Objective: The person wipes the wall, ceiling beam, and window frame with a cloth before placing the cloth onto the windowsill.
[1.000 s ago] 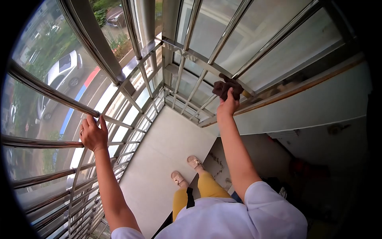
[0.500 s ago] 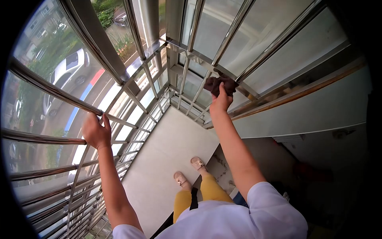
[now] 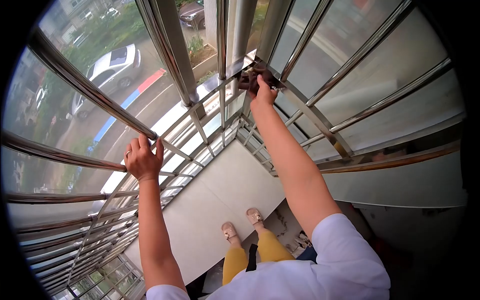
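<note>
My right hand is closed on a dark brown cloth, pressed against the horizontal metal rail where two sides of the barred window guard meet. Part of the cloth bunches out past my thumb. On the left, my left hand grips the flat rail of the guard between two shiny round bars. Its fingers hook over the rail, and a ring shows on one of them. The far side of that grip is hidden.
Pale slab lies under my sandalled feet, bounded by the guard's lower bars. Window glass stands behind the bars on the right, with a brown-edged ledge below. Outside, a white car is parked far below.
My right hand has slid the cloth along the rail, away from me and leftward into the corner. My left hand stays on its rail. The view has shifted slightly.
</note>
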The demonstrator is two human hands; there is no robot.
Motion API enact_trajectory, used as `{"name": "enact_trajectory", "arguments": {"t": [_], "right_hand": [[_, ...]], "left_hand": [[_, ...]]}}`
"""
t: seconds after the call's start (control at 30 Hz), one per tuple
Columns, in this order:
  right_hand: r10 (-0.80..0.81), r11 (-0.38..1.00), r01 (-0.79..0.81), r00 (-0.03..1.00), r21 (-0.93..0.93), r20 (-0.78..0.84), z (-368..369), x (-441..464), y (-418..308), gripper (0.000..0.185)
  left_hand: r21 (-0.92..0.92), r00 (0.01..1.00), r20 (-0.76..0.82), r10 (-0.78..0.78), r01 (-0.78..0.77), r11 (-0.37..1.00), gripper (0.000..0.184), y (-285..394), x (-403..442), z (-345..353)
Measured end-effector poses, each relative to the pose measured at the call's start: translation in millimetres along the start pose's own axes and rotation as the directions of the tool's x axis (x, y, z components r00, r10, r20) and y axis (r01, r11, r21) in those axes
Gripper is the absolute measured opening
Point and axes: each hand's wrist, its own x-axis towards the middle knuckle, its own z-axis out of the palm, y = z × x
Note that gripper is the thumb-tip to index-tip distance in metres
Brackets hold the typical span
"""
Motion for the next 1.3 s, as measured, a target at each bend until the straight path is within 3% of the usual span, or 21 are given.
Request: {"name": "enact_trajectory", "arguments": {"t": [0.07,0.1,0.4,0.9,0.97,1.07,1.13,1.3], "right_hand": [[0.044,0.973,-0.027,0.997,0.227,-0.069,-1.4,-0.3,-0.4,0.032],[-0.002,0.972,0.003,1.0,0.235,-0.004,-13.7,12.4,5.2,0.031],[-0.094,0.961,0.085,0.995,0.265,0.024,-104.6,-8.9,-33.1,0.031],[-0.286,0.917,0.31,0.95,0.252,-0.129,-282.2,-43.8,-81.2,0.037],[-0.314,0.91,0.364,0.918,0.197,-0.243,-291.0,-67.0,-90.4,0.038],[-0.382,0.916,0.398,0.905,0.055,-0.187,-316.3,-97.8,-88.8,0.038],[-0.304,0.952,0.298,0.946,-0.069,-0.113,-332.9,-113.6,-74.7,0.038],[-0.044,0.951,0.009,0.993,-0.309,-0.105,-346.1,-111.2,-7.6,0.034]], "left_hand": [[0.022,1.0,0.0,0.009,-0.009,1.0,0.029,-1.1,-0.5,0.1],[0.02,1.0,-0.008,0.016,-0.015,1.0,0.029,-2.4,-0.8,1.7],[-0.01,1.0,0.004,0.022,-0.022,1.0,0.027,-0.9,0.2,-5.1],[-0.023,0.999,0.034,0.017,-0.016,1.0,0.03,-3.9,-0.6,-8.0],[-0.024,0.999,0.042,0.015,-0.014,1.0,0.03,-3.5,0.1,-6.8],[-0.019,1.0,0.027,0.012,-0.011,1.0,0.03,-4.5,-0.3,-4.4],[-0.023,0.999,0.036,0.008,-0.007,1.0,0.03,-4.3,-0.2,-5.3],[0.004,0.999,0.044,-0.002,0.001,1.0,0.03,-6.9,-0.8,-5.9]]}}
